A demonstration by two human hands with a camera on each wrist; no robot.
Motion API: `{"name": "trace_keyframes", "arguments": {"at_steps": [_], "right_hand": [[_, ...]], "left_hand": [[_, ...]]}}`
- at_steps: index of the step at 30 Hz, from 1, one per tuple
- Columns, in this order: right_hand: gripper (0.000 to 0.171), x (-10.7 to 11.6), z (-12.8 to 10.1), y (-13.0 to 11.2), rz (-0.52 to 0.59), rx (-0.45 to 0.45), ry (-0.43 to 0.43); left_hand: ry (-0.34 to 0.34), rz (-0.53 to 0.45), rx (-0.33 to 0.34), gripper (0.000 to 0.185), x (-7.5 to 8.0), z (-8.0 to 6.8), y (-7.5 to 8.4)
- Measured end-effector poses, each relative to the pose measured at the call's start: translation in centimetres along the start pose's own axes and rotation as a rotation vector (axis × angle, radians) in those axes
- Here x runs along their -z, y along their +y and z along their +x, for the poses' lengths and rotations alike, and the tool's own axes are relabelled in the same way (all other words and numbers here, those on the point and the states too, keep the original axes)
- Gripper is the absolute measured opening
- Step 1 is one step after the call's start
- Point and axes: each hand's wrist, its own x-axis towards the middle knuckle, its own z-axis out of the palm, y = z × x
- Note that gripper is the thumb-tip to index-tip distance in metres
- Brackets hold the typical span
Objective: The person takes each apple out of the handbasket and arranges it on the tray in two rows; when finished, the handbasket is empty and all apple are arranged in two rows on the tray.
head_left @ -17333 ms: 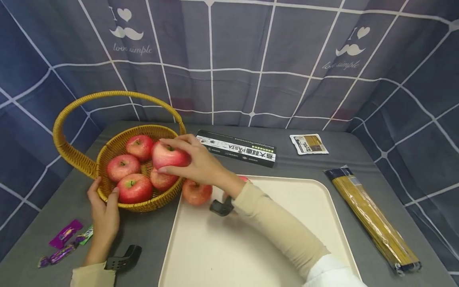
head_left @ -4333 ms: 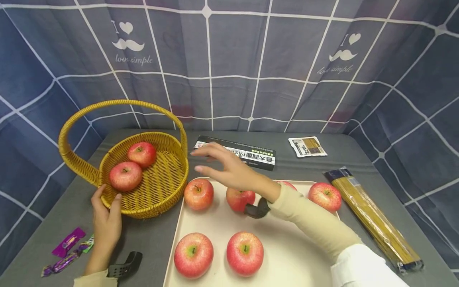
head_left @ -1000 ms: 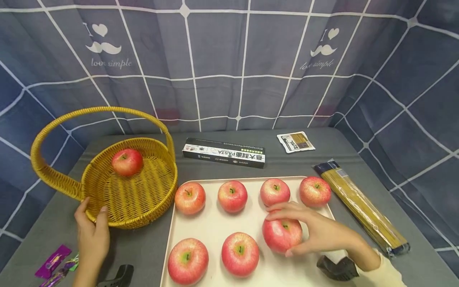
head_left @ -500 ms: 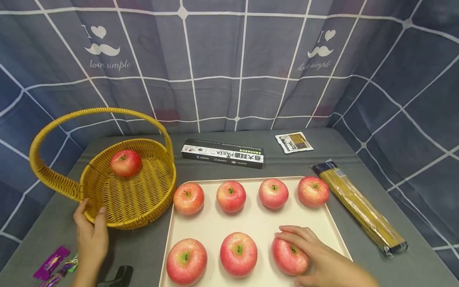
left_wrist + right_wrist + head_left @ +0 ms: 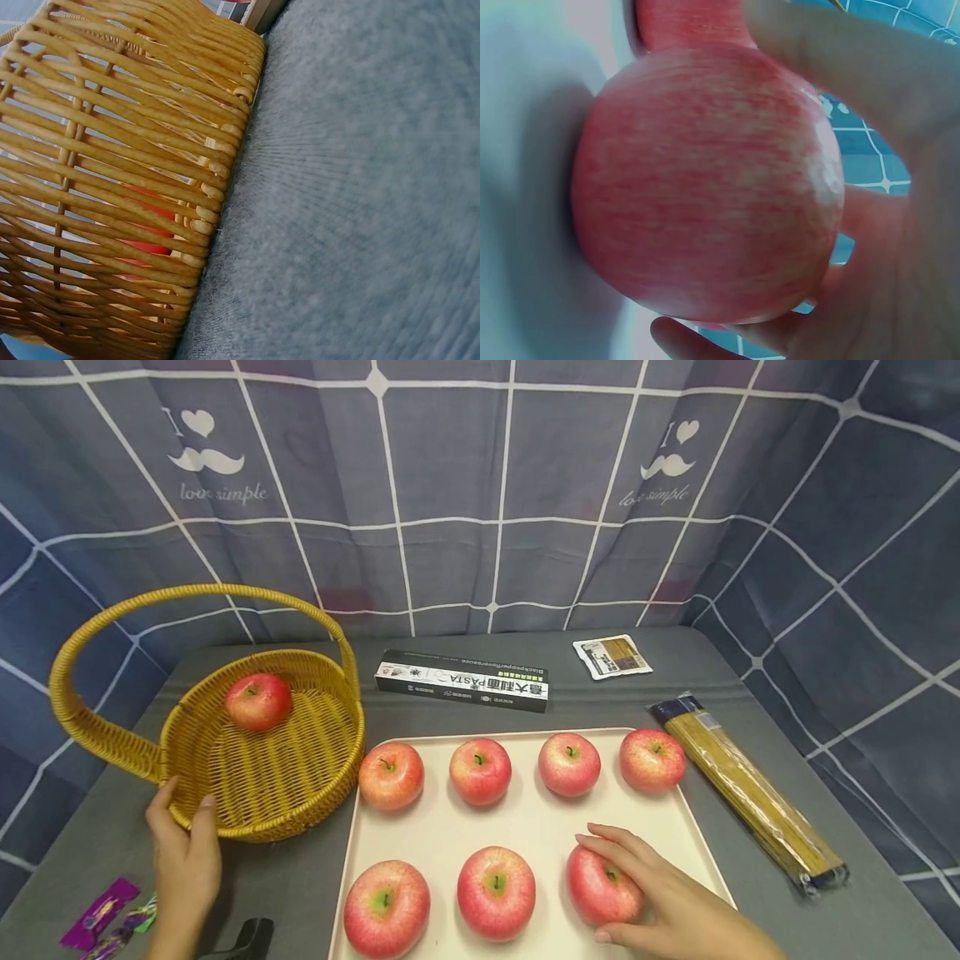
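Observation:
My left hand (image 5: 183,860) holds the near rim of a yellow wicker basket (image 5: 307,793) with a tall arched handle. Inside the basket, toward its back, lies one red apple (image 5: 258,702). On the right, my right hand (image 5: 667,893) curls its thumb and fingers around an apple (image 5: 602,887) at the cream tray (image 5: 450,835). The right wrist view shows that apple (image 5: 705,187) close up, with fingers around its sides. To its left on the tray sit two more apples, one in the middle (image 5: 497,893) and one at the left (image 5: 387,908). Several others line the tray's back edge.
A black pasta box (image 5: 461,681) and a small white sachet (image 5: 612,657) lie behind the tray. A long bag of spaghetti (image 5: 750,793) lies to its right. Wrapped candies (image 5: 99,914) are at the front left. A checked curtain (image 5: 450,493) encloses the grey table.
Apples have passed from the basket to the tray, leaving one in the basket. Over the last second my right hand brought its apple nearer to me; the left stays at the basket rim.

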Motion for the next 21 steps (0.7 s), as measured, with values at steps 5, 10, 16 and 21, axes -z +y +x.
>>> {"name": "trace_keyframes", "arguments": {"at_steps": [5,10,16,21], "right_hand": [[0.081,-0.1,0.1,0.1,0.017,0.005,0.019],[0.082,0.6,0.6,0.3,0.016,-0.012,0.029],[0.072,3.2,1.9,0.2,-0.038,-0.107,0.035],[0.064,5.5,4.8,0.7,0.001,-0.069,0.066]], "left_hand": [[-0.001,0.008,-0.005,0.054,0.0,0.0,0.0],[0.003,0.012,0.001,0.054,0.1,0.0,0.0],[-0.007,0.012,0.004,0.055,0.1,0.0,-0.1],[-0.004,0.005,-0.003,0.054,0.0,0.1,-0.1]]}}
